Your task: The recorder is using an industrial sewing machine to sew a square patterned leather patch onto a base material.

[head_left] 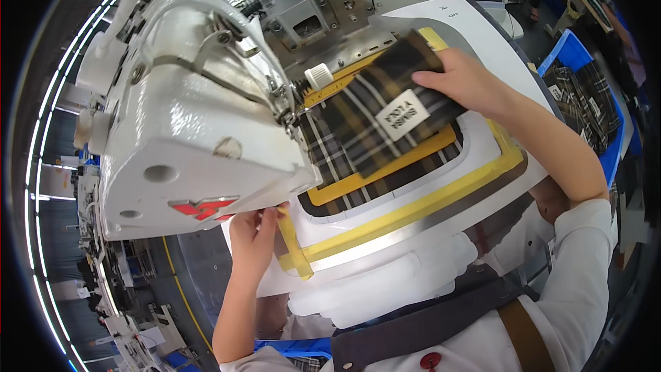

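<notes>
Yellow-lined floor (177,279), plaid cloth (365,114) partly behind machine (200,124)

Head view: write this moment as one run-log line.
Right hand: holds dark plaid fabric | Left hand: beside yellow tape, contact unclear | Fabric: partly over yellow frame | White machine: left

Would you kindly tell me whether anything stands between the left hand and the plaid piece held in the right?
Yes: in this view, the lower corner of the white machine head juts between the left hand and the plaid piece; depth is unclear.
</notes>
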A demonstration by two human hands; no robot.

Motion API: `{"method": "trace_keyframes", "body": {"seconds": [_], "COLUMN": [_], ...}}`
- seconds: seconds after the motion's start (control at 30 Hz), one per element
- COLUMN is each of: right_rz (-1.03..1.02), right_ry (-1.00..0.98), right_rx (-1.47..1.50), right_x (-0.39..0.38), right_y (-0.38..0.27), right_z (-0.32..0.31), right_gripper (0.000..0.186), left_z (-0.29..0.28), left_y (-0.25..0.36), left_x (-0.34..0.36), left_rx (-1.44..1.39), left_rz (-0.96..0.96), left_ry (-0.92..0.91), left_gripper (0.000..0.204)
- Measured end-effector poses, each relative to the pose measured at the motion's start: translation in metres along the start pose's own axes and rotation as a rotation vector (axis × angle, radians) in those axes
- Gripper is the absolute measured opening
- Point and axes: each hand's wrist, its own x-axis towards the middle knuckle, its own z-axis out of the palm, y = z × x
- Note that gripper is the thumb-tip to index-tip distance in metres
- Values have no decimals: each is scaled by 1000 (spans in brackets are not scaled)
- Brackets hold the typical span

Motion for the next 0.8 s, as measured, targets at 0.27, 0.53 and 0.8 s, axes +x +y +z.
{"method": "trace_keyframes", "body": {"seconds": [0.27, 0.53, 0.8], "right_rz": [-121, -936, -971], "right_ry": [-37, 75, -357], "right_rx": [-265, -627, -677], "right_x": [20, -16, -13], "right_y": [14, 13, 23], "right_z": [46, 72, 118], "right_gripper": [29, 31, 32], "left_z": [40, 46, 40], "left_y": [-12, -1, -21], "left_x": [80, 86, 91], "left_rx": [14, 137, 440], "left_rz": [455, 556, 615], "left_ry": [-25, 30, 68], "left_gripper": [31, 27, 16]}}
